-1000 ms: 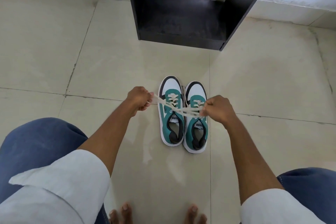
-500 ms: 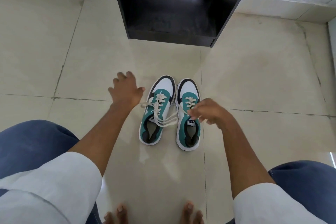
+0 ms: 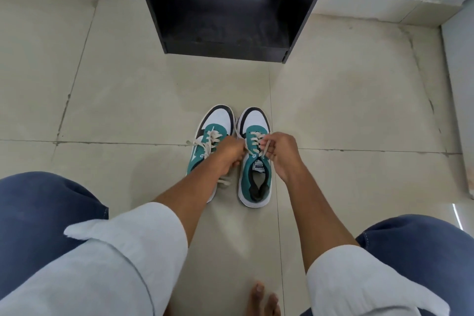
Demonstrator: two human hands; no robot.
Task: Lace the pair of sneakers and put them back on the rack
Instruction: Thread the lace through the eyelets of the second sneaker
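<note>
I see my right hand (image 3: 280, 151) pinching a lace end (image 3: 265, 148) over the right sneaker (image 3: 254, 161); my left hand (image 3: 227, 155) curls closed beside it, grip unclear

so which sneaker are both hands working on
The right sneaker: right hand and left hand pinch its lace ends. The left sneaker lies untouched.

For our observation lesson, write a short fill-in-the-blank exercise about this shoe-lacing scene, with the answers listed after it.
1. Both sneakers stand on the tiled ____, not yet in the black rack.
2. The right hand pinches a lace over the ____ sneaker.
3. The left hand partly covers the left sneaker, whose toe is ____ and black.

Answers: floor; right; white
</note>
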